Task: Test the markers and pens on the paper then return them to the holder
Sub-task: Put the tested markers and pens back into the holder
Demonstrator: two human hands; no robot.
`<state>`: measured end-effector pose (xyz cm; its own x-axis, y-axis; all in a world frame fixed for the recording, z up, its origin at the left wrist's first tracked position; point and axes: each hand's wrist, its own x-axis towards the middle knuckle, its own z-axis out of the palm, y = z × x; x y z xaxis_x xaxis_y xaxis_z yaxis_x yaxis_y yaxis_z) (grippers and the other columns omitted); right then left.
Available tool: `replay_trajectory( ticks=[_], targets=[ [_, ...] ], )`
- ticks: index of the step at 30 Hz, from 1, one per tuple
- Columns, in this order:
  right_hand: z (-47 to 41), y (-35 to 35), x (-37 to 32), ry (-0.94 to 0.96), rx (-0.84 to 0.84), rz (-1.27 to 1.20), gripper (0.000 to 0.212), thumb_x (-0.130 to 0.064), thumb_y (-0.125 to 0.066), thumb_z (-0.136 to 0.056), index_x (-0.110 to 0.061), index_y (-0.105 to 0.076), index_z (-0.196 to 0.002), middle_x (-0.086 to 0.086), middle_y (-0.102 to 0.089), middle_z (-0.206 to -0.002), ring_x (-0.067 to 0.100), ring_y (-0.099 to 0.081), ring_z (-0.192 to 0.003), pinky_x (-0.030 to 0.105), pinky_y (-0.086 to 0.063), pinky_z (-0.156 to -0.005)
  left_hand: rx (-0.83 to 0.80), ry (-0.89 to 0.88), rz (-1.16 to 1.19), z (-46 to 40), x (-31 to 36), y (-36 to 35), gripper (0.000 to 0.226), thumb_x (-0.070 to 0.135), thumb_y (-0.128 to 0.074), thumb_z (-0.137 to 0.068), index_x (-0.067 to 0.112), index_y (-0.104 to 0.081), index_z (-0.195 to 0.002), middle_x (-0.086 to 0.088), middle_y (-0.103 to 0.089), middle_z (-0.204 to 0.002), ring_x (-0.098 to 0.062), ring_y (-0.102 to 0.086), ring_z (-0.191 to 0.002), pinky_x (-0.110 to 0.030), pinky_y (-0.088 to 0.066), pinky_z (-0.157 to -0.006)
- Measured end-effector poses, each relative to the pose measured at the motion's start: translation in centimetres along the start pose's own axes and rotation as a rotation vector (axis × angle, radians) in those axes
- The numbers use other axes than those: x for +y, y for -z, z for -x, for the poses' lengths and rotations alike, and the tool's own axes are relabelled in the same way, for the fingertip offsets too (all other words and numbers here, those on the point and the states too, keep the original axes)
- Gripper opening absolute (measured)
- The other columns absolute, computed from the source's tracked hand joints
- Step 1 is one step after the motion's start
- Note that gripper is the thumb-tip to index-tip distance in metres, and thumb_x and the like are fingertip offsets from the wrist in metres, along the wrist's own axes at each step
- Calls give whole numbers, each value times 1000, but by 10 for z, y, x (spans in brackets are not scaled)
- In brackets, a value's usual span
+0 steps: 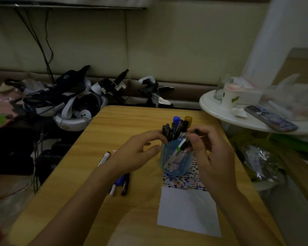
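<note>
Pen (183, 145) in right hand (210, 150) pinch grip; left hand (140, 151) loosely open against holder (176, 160).

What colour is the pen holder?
Translucent blue holder, seen in the head view, standing on the wooden table.

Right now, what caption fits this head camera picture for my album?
Both hands at the blue pen holder: the right hand pinches a marker, the left hand touches the pens.

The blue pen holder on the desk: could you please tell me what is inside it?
The blue pen holder holds a cluster of dark pens, a blue-capped marker and an amber-capped one. Both hands cover the rim, hiding some pens.
</note>
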<state>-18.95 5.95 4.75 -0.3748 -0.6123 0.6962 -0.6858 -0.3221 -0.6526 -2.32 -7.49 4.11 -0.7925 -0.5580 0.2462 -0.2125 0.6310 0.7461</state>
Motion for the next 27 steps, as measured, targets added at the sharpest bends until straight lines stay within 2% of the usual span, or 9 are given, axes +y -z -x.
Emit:
replay_trajectory(
  ticks=[5, 9, 11, 17, 19, 22, 24, 27],
  targets=[
    [-1, 4, 1, 3, 7, 6, 15, -36, -51, -101, -28, -60, -110, -13, -65, -100, 12, -70, -82, 40, -57, -68, 6, 7, -8, -4, 4, -3, 37, 16, -55, -99, 37, -60, -130, 18, -50, -136, 4, -44, -127, -33, -40, -110],
    [-3, 7, -3, 7, 31, 8, 12, -37, -50, -101, -31, -59, -108, -18, -66, -97, 4, -68, -80, 20, -53, -64, 42, 16, -45, -6, 7, -4, 40, 21, -56, -99, 41, -56, -133, 13, -49, -122, 0, -47, -119, -31, -41, -107],
    [-5, 9, -4, 2, 48, 2, 15, -39, -48, -101, -30, -58, -108, -17, -66, -97, 3, -68, -77, 16, -50, -62, 44, 23, -50, -7, 9, -4, 40, 21, -56, -98, 42, -57, -132, 10, -47, -118, -1, -46, -116, -27, -41, -106],
    [-8, 10, -3, -40, 108, -74, 23, -42, -47, -101, -25, -60, -110, -9, -69, -96, 14, -70, -77, 28, -53, -64, 40, 17, -22, -8, 10, -5, 42, 15, -57, -98, 41, -59, -130, 6, -45, -116, -1, -46, -114, -18, -40, -104],
    [-10, 11, -4, -47, 136, -109, 19, -36, -47, -103, -24, -60, -111, -7, -69, -97, 15, -70, -79, 28, -53, -64, 37, 11, -4, -8, 9, -7, 41, 15, -56, -98, 42, -59, -130, 6, -43, -119, 1, -45, -115, -16, -42, -102],
    [-12, 13, -7, -51, 192, -165, 15, -27, -47, -104, -30, -60, -110, -6, -69, -98, 15, -70, -79, 23, -52, -63, 23, 5, -8, -9, 8, -8, 42, 16, -56, -98, 44, -60, -128, 10, -38, -137, 0, -42, -126, -12, -45, -96],
    [-14, 13, -10, -43, 211, -177, 17, -24, -46, -104, -35, -58, -108, -7, -69, -97, 14, -69, -80, 19, -52, -63, 10, -19, -27, -10, 8, -8, 43, 14, -55, -98, 44, -59, -129, 12, -40, -144, -3, -43, -129, -16, -48, -95],
    [-14, 14, -9, -39, 215, -171, 17, -24, -46, -104, -35, -59, -109, -8, -69, -97, 13, -69, -81, 18, -52, -63, -1, -24, -52, -10, 8, -7, 45, 13, -53, -98, 43, -58, -131, 17, -48, -137, -4, -47, -123, -30, -51, -95]
  ],
)
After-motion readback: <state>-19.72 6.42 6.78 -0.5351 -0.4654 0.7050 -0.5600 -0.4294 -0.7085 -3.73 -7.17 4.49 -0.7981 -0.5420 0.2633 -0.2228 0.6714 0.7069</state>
